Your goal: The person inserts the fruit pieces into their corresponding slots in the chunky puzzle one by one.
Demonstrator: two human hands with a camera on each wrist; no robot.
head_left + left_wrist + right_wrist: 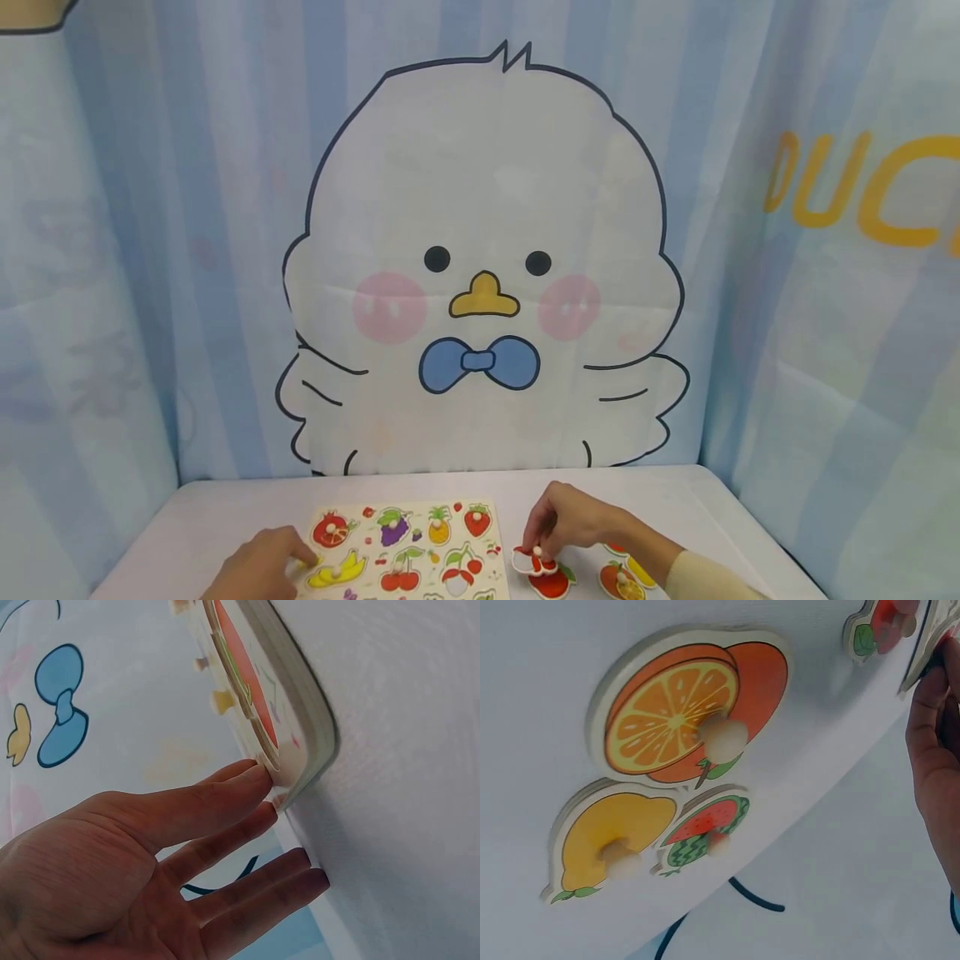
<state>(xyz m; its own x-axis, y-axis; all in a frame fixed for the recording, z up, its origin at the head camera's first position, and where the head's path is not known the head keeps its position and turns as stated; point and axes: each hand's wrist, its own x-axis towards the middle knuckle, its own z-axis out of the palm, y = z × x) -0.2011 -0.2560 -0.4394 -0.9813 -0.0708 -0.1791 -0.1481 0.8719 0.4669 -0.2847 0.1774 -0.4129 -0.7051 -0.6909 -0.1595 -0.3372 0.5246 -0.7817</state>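
Observation:
My left hand [255,567] is at the left edge of a wooden fruit puzzle board [367,540]. In the left wrist view its thumb [236,787] and index finger pinch the board's corner, the other fingers stretched out. To the right of the board, my right hand [570,521] grips a red-and-white fruit puzzle piece [522,563] by its top. That piece overlaps a round red fruit piece with a green leaf [553,587] in the head view. At the right edge of the right wrist view, the fingers partly hide the held piece.
Knobbed puzzle pieces lie on the white table right of the board: an orange [660,712], a lemon [611,832] and a watermelon slice [705,825]. The board bears bananas [337,572], grapes [392,528] and several other fruits. A curtain with a printed duck [480,192] hangs behind.

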